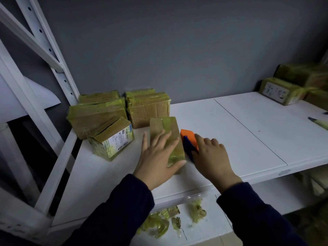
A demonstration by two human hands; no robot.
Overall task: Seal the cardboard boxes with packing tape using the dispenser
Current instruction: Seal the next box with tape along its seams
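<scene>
At the centre of the frame, on the white surface [230, 125], the small cardboard box [157, 126] lies with its long axis running up the frame, away from the person, and yellowish tape shows on its top. The left hand [158, 157] rests flat on it, fingers straight and spread, thumb at the near end. Just right of the box's long side sits the orange-and-blue tape dispenser [189, 137], the right hand [213, 157] curled over its blue handle, so a pass of tape would likely run lengthwise.
</scene>
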